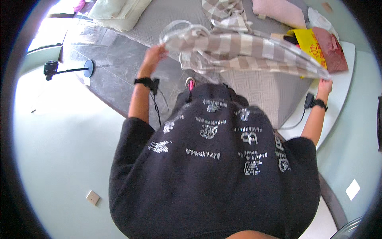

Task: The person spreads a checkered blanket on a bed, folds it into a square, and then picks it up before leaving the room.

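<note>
A beige-and-white checked cloth hangs stretched between my two hands above the bed. At its left end, my left hand is closed on a bunched edge, and loose pale folds there are smeared by motion. My right hand pinches the narrow gathered tip at the other end. Behind the stretched part lies more fabric of the same check, partly hidden by it; whether the two are joined I cannot tell. Black straps with small boxes and cables sit on both wrists.
A pink pillow lies at the far right of the bed. Beside it are a yellow bag and a dusky-pink item near a white ledge. Folded white bedding is at far left. A black device on a stand stands left.
</note>
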